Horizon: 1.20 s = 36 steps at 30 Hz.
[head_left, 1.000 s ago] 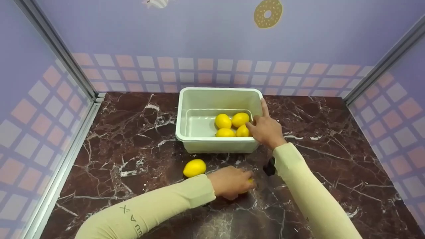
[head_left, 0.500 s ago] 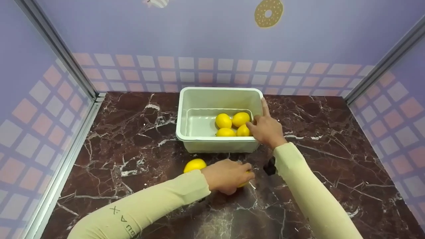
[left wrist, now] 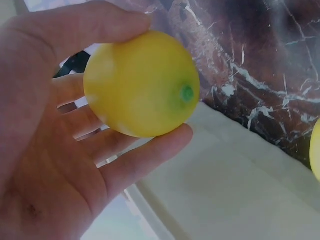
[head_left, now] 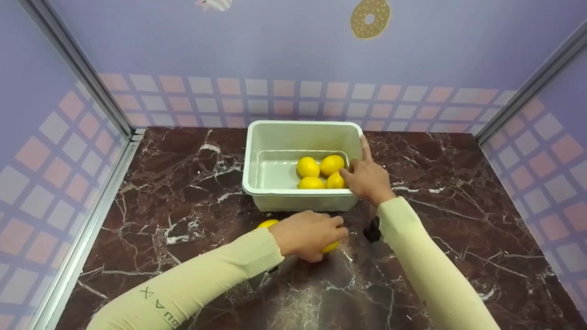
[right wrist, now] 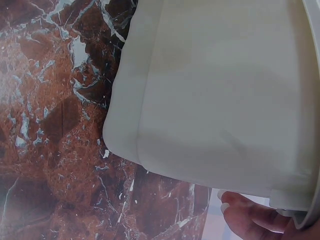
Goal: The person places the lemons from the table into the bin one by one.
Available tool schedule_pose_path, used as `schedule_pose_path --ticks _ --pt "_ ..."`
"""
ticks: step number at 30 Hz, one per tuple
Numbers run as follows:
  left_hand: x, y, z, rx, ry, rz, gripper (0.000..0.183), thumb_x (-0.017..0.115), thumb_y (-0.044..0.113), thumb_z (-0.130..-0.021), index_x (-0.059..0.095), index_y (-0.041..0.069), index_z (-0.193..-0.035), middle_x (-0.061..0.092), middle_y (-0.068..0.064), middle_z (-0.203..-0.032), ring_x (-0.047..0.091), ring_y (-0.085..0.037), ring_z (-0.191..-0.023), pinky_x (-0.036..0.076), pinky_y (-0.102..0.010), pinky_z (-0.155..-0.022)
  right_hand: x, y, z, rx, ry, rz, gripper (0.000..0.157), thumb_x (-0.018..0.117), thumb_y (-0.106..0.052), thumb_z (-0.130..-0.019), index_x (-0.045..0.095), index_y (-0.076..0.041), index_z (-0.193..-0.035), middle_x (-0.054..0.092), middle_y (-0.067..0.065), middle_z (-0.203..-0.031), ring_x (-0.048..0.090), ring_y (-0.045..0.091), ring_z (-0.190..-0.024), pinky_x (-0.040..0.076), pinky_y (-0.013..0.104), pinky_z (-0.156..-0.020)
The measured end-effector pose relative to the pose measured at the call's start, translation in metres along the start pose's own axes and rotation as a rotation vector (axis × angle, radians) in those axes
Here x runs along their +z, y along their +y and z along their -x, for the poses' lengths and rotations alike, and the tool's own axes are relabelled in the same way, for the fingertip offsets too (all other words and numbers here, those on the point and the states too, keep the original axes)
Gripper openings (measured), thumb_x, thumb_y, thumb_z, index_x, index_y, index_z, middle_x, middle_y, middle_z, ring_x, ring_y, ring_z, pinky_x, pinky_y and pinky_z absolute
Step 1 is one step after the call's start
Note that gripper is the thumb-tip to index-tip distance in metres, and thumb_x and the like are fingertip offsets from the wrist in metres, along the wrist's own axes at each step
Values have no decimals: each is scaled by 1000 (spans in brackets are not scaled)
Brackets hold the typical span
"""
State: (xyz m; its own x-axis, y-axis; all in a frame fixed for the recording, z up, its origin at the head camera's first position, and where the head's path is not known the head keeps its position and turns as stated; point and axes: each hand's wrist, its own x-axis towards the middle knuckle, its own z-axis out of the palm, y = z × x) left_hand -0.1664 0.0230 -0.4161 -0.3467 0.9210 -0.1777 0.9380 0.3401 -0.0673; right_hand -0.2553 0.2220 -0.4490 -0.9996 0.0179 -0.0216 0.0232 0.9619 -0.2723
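Note:
My left hand holds a yellow lemon between thumb and fingers, just in front of a white plastic bin. In the head view only the lower edge of that lemon shows under the hand. Another lemon lies on the table, partly hidden behind the left hand. My right hand grips the bin's right rim, thumb over the inside and index finger stretched along the edge. Its other fingers curl beneath the rim in the right wrist view. Several lemons are gathered in the right half of the bin.
The bin stands on a dark red marbled tabletop, near the back wall. Purple side walls with metal corner strips enclose the table on left and right.
My left hand has moved up and slightly left toward the bin with the lemon, covering more of the lemon on the table. The right hand and bin stay still.

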Motion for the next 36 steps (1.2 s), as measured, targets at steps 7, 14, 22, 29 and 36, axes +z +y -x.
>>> schedule_pose_path --ticks 7,14,22,29,36 --pt "-11 -7 4 -13 32 19 47 75 26 -75 56 18 -117 55 0 -105 60 -17 -84 56 -34 -71 0 -1 0 -2 5 3 39 49 -46 -92 63 -11 -83 -4 4 -165 61 32 -75 49 45 -65" --pt "-19 -11 6 -29 72 39 44 71 23 -81 55 19 -122 55 0 -105 58 -16 -85 55 -31 -74 1 0 0 -9 17 -5 39 49 -46 -92 63 -10 -83 -2 4 -165 62 33 -78 50 49 -69" --pt "-23 -18 10 -32 141 61 37 65 19 -86 56 18 -122 56 0 -106 58 -16 -88 55 -32 -80 1 0 0 -3 23 -13 39 50 -45 -92 63 -10 -82 -1 3 -165 62 34 -78 50 49 -70" --pt "-28 -26 14 -32 194 79 42 67 16 -84 53 17 -123 57 -1 -111 58 -17 -93 55 -32 -80 2 0 0 -12 32 -18 38 50 -44 -92 62 -10 -82 1 5 -165 61 33 -78 49 48 -69" --pt "-33 -33 16 -56 207 68 46 67 15 -82 51 18 -125 53 -2 -112 56 -20 -92 55 -34 -76 1 0 1 -13 38 -13 40 47 -45 -93 65 -10 -86 1 4 -165 62 33 -81 50 49 -73"
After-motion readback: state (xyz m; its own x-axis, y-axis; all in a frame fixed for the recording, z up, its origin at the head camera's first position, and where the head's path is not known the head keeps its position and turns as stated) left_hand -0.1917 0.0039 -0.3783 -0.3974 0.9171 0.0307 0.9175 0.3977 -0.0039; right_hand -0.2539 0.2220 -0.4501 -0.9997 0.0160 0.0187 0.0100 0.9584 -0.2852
